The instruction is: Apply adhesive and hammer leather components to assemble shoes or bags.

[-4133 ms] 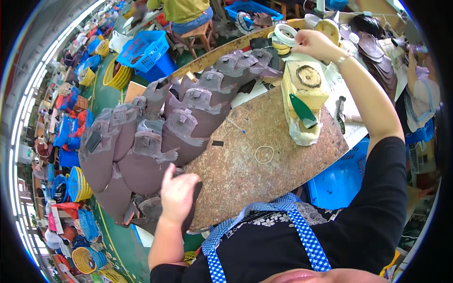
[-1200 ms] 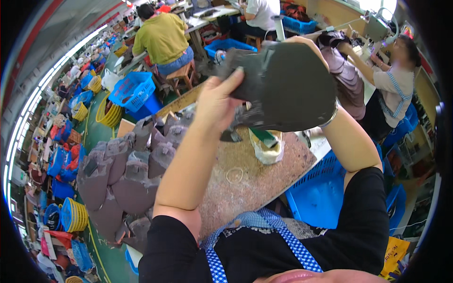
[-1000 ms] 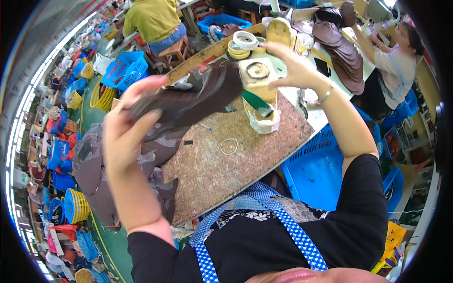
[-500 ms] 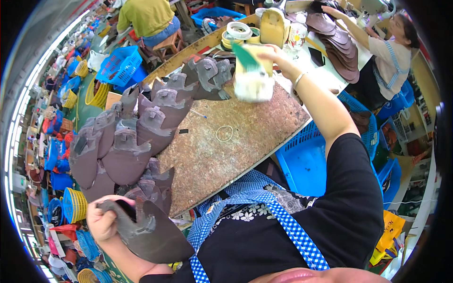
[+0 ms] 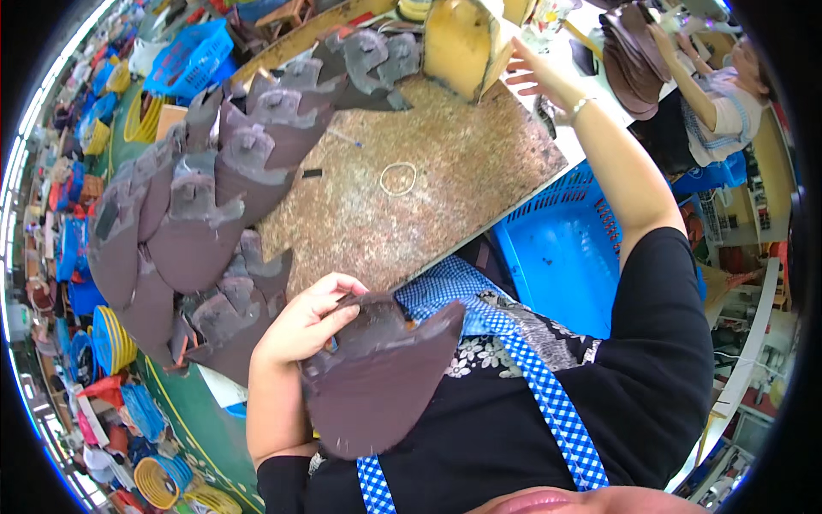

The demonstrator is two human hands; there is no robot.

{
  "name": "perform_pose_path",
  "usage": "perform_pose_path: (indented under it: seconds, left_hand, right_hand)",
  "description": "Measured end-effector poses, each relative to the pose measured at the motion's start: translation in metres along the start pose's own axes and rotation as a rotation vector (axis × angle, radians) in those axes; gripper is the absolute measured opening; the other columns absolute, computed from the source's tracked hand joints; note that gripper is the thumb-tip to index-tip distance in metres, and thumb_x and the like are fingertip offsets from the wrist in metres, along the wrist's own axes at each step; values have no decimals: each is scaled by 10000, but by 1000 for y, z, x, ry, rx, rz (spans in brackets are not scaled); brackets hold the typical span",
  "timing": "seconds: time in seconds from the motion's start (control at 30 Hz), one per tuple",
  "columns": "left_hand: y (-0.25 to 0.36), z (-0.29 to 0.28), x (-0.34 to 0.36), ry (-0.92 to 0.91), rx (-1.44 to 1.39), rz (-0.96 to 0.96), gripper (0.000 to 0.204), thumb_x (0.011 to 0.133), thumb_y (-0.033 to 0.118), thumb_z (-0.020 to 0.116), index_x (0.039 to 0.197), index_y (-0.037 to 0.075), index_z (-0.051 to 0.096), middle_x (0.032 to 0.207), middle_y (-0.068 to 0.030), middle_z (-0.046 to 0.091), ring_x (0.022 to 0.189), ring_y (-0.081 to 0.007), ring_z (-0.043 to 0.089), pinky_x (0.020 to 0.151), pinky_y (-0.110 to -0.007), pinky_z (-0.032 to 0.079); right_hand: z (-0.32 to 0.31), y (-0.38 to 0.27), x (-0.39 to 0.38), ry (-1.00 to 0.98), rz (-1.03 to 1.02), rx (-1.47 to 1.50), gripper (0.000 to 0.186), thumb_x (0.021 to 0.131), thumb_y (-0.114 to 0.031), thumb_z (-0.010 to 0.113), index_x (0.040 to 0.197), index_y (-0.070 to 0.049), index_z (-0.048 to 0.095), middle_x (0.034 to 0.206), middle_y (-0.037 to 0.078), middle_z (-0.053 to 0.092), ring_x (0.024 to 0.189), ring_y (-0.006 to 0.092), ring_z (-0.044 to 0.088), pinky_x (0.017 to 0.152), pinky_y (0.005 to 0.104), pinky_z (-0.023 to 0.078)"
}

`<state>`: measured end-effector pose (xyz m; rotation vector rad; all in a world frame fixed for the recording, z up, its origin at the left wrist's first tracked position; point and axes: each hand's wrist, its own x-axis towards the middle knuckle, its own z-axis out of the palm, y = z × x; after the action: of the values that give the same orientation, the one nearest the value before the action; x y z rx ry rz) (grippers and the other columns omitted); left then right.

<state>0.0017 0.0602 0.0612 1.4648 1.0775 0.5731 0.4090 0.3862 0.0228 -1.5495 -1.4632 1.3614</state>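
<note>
My left hand (image 5: 312, 317) is closed on the upper edge of a dark brown shoe upper (image 5: 372, 385), a rounded piece that hangs in front of my apron. Its far edge carries grey, smeared-looking patches. My right hand (image 5: 548, 77) is at the back of the worktop, its fingers spread and holding nothing. Just left of those fingers a yellow, scuffed box-like holder (image 5: 462, 51) stands upright on the far corner of the board (image 5: 360, 214); whether the fingertips touch it I cannot tell. Similar shoe uppers (image 5: 205, 223) lie overlapped along the board's left side.
A white elastic-like ring (image 5: 398, 179) and a small black strip (image 5: 312, 173) lie on the board. Beside it on the right is a blue plastic basket (image 5: 556, 248). Another person (image 5: 723, 107) works at the far right near stacked brown pieces (image 5: 629, 64).
My left hand has brought the shoe upper rightward, in front of me. My right hand has opened beside the yellow holder; a blurred yellow-and-white thing was in it before. The view has tilted down.
</note>
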Motion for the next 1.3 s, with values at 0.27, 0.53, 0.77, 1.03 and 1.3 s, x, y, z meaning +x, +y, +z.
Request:
perform_pose_path:
  seconds: [0.27, 0.53, 0.77, 1.03, 1.3]
  left_hand:
    - [-8, 28, -6, 33, 144, 41, 204, 905, 40, 608, 1098, -11, 654, 1060, -87, 596, 989, -169, 584, 866, -276, 455]
    - [-34, 40, -25, 310, 63, -148, 200, 902, 56, 636, 1080, -32, 654, 987, -68, 602, 906, -140, 576, 800, -263, 455]
    - [-37, 41, -9, 297, -76, -22, 192, 897, 23, 633, 1077, -31, 670, 983, -55, 645, 915, -120, 588, 825, -254, 467]
    - [-61, 32, -6, 189, -352, -159, 267, 879, 50, 658, 1138, -12, 672, 983, -63, 716, 846, -80, 611, 775, -255, 509]
    - [-70, 15, -44, 204, -495, -128, 530, 930, 1, 520, 1443, 10, 383, 1315, -136, 573, 1023, -104, 602, 922, -280, 483]
  right_hand:
    - [-85, 108, 3, 20, -41, -1088, 391, 787, -70, 582, 1177, -47, 583, 1241, 211, 563, 1118, 379, 565, 933, 443, 460]
    - [-95, 123, -73, 612, 7, -1226, 206, 913, -205, 576, 1019, -41, 639, 728, 130, 616, 715, 336, 637, 677, 443, 505]
    - [35, 29, -178, 207, -151, 36, 198, 979, -226, 592, 901, -44, 600, 717, -18, 559, 571, 46, 466, 510, 210, 386]
    - [222, -15, -218, -574, -60, -237, 251, 724, -49, 825, 832, -14, 600, 779, 17, 632, 706, 73, 583, 627, 239, 488]
    - [237, -13, -214, -591, -66, -255, 281, 738, -16, 806, 867, -17, 556, 784, 27, 633, 702, 87, 599, 630, 253, 514]
